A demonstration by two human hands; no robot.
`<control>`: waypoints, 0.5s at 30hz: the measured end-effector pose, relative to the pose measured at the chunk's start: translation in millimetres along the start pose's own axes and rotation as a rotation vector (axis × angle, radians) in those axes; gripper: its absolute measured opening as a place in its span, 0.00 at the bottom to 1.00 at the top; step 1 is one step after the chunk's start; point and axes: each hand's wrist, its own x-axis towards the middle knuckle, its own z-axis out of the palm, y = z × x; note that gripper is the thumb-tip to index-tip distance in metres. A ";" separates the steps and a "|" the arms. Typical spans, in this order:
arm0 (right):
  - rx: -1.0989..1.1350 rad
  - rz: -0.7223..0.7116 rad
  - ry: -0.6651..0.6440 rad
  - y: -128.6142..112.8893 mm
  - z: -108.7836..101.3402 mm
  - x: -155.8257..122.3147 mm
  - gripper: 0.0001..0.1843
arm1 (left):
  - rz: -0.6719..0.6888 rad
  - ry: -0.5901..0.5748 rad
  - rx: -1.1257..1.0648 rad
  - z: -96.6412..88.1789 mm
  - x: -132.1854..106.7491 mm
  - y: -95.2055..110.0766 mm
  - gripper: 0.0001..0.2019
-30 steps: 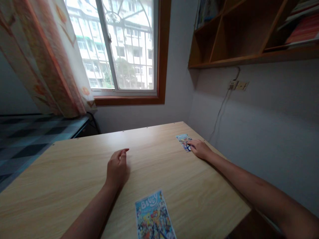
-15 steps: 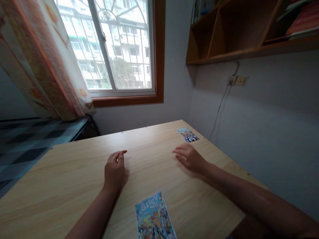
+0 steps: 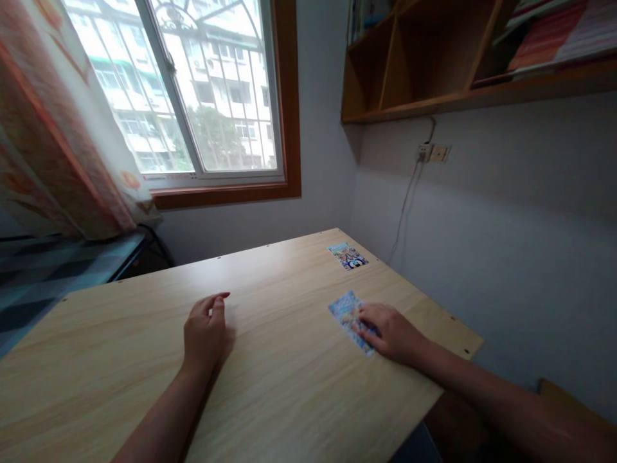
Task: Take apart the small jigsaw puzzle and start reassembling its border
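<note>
My right hand (image 3: 393, 333) lies on the wooden table (image 3: 270, 386) near its right edge. Its fingers are stretched flat over the near end of a colourful picture card (image 3: 344, 310). A second colourful card (image 3: 348, 256) lies flat at the table's far right corner, about a hand's length beyond. My left hand (image 3: 205, 329) rests on its side at the middle of the table, fingers loosely curved and apart, holding nothing.
A white wall runs along the table's right side, with a socket and cord (image 3: 432, 153) and a wooden shelf (image 3: 434, 96) of books above. A window (image 3: 202, 96) and a patterned curtain (image 3: 58, 148) are behind the table. A checked bed (image 3: 43, 270) is at left.
My right hand left the far corner card and drew back toward me; it now rests on another card. The large card seen at the front edge is out of view. The camera swung left.
</note>
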 end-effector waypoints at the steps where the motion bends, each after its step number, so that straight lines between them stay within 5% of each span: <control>1: 0.011 0.053 0.023 22.8 -5.6 4.5 0.14 | 0.000 -0.001 0.004 0.0 0.4 0.3 0.21; 4: 0.021 0.141 0.098 81.2 -14.0 16.5 0.16 | -0.001 -0.005 0.010 -0.1 1.3 1.2 0.21; 7: 0.024 0.162 0.124 113.0 -12.8 23.3 0.18 | -0.008 -0.009 0.019 -0.3 1.6 1.6 0.21; 12: 0.023 0.183 0.201 126.4 -6.9 22.2 0.21 | 0.000 -0.013 0.030 -0.3 1.8 0.4 0.21; 15: 0.033 0.226 0.352 116.5 -22.6 24.8 0.25 | 0.023 -0.010 0.040 -0.9 1.5 -0.8 0.21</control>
